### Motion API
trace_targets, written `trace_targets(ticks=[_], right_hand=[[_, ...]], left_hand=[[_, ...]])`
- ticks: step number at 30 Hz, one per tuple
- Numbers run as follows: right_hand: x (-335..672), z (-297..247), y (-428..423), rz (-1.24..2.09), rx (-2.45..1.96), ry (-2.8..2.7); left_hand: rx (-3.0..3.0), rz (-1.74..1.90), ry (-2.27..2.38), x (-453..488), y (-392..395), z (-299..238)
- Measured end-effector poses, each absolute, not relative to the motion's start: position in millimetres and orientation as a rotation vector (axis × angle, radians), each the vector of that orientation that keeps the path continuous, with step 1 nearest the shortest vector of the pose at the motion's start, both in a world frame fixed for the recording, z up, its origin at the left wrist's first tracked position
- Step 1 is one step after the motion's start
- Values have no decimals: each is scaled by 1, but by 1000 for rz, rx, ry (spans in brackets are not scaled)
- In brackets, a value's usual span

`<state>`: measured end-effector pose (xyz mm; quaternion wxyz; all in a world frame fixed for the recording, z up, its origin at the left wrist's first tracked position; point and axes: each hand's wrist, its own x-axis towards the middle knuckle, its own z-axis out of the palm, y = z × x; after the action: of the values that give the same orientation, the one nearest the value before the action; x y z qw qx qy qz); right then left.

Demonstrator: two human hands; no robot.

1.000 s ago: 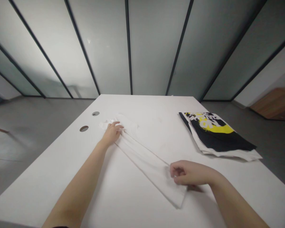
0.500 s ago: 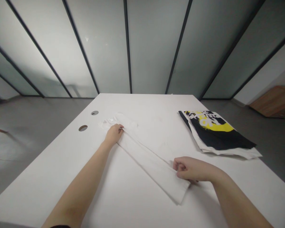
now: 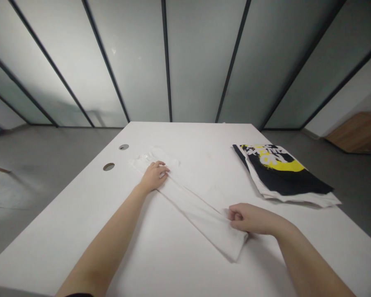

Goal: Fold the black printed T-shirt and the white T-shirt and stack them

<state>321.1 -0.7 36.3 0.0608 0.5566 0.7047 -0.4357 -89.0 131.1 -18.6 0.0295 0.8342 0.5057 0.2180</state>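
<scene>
A white garment (image 3: 198,204) lies on the table, folded lengthwise into a long, narrow band. It runs slantwise across the middle of the view, from its far end at about 10 o'clock to its near end at about 4 o'clock. The near end is a crisp, squared corner with neat, layered edges. Towards the far end the cloth widens and loosens into soft creases, and a small glossy patch (image 3: 146,157) shows on it, too small to read. White on white, the band stands out mostly by its thin shadow lines.

The left hand (image 3: 154,176) lies on the far part of the cloth, fingers lightly curved and not visibly gripping. The right hand (image 3: 249,218) is well apart from it, near the squared end. Its fingers curl in and seem to pinch the band's upper edge, though the exact hold is partly hidden.

At 2 o'clock from the band, just clear of it, lies a folded black garment (image 3: 281,183) with white lettering and a yellow arc, white layers showing beneath. Two round grommet holes (image 3: 109,166) sit at 10 o'clock on the white table (image 3: 80,225). Beyond are a grey floor (image 3: 43,165), a frosted glass wall (image 3: 136,62) with black frames, and a wooden cabinet (image 3: 358,134) at 2 o'clock.
</scene>
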Motion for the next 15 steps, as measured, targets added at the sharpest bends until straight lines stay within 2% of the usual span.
trace_targets(ticks=[15], right_hand=[[326, 37, -6, -1208, 1715, 2107]], left_hand=[[2406, 711, 1806, -88, 136, -28]])
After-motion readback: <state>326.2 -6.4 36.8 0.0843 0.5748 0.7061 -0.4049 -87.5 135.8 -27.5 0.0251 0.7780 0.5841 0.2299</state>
